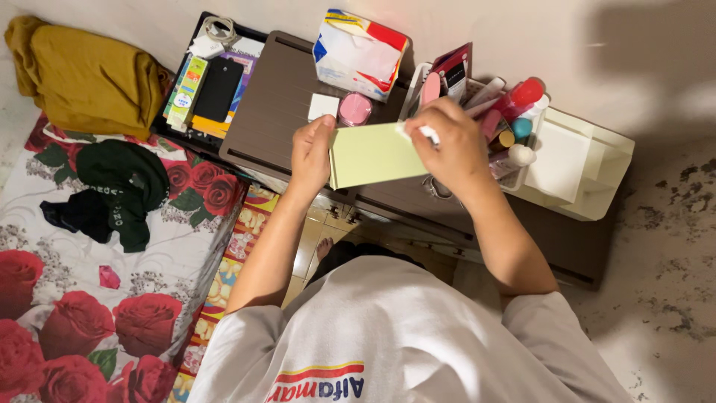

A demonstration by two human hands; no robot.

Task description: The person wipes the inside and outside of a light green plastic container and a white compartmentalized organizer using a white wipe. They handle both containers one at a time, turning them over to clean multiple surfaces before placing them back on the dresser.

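A pale green sheet of paper [369, 154] is held up over a low brown table [268, 112], folded into a flat rectangle. My left hand [311, 155] grips its left edge. My right hand [446, 145] pinches its upper right corner, with a small white object showing between the fingers. Both hands are above the table's near edge.
On the table lie a small white square pad [323, 106], a round pink case [355, 109] and a tissue pack [359, 54]. A white organizer [578, 164] with pens and tubes stands at the right. A tray of items [212, 82], yellow cloth [86, 75] and rose-print bedding [89, 298] lie left.
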